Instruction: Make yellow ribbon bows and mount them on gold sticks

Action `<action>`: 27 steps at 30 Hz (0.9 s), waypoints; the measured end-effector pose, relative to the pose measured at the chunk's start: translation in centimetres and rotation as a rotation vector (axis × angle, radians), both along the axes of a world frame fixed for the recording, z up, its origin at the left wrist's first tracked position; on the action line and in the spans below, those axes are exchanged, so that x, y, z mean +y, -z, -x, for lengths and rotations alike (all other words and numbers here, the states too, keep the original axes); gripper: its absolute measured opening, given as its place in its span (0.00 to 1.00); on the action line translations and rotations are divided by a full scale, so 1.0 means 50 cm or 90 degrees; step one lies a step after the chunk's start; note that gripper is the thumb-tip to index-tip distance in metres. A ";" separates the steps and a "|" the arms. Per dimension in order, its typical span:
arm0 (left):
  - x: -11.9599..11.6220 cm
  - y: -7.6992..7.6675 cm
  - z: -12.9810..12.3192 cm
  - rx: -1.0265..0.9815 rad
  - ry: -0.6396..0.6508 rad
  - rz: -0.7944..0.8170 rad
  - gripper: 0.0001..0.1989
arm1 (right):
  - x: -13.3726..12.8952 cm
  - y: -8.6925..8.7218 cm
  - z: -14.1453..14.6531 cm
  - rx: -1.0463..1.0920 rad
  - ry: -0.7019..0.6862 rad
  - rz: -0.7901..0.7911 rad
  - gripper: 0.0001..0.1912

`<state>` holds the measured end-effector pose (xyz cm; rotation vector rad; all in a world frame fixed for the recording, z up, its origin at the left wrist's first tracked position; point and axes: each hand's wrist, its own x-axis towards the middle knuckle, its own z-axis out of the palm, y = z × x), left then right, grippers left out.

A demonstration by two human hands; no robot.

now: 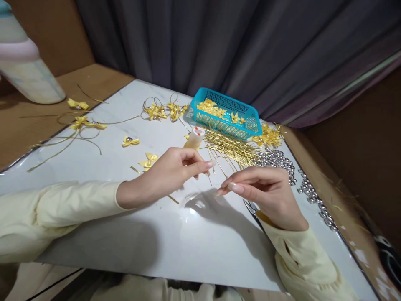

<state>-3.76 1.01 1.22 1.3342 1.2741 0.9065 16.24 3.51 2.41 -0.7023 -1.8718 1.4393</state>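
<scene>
My left hand is over the middle of the white board, thumb and fingers pinched on something thin; a fine strand hangs below the fingertips. To its right, my right hand has thumb and fingers pressed together, and what they hold, if anything, is too small to name. The hands are apart. Behind my left hand stands a spool of pale material. A yellow ribbon bow lies left of my left hand, near a gold tie. Gold ties are heaped behind the hands.
A turquoise basket holds yellow bows. Silver beads spread along the right side. Finished-looking bows with ties lie at the back and left. A bottle stands far left. Scissors lie partly under my right wrist.
</scene>
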 end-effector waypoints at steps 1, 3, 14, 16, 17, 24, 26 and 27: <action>0.000 0.000 0.000 0.000 0.000 -0.001 0.11 | 0.000 0.000 -0.001 0.001 0.002 0.000 0.08; 0.000 0.001 0.000 0.003 -0.001 -0.002 0.11 | -0.001 0.000 -0.002 0.001 0.003 -0.003 0.08; -0.001 0.000 0.001 0.010 0.001 0.000 0.12 | -0.001 0.000 0.001 -0.008 0.001 -0.004 0.07; 0.000 0.000 0.000 0.008 0.001 0.003 0.12 | -0.001 0.001 0.002 -0.007 -0.001 0.000 0.07; 0.000 0.000 -0.001 0.009 0.001 0.005 0.12 | -0.001 0.001 0.002 -0.006 -0.002 0.000 0.07; -0.002 -0.002 -0.001 0.004 0.000 0.012 0.11 | 0.001 0.003 -0.004 -0.010 -0.015 -0.005 0.08; -0.003 -0.003 0.000 0.000 0.000 0.016 0.11 | 0.001 0.003 -0.005 -0.010 -0.016 -0.007 0.08; -0.004 -0.003 0.000 -0.003 0.000 0.017 0.11 | 0.001 0.004 -0.005 -0.012 -0.015 -0.007 0.08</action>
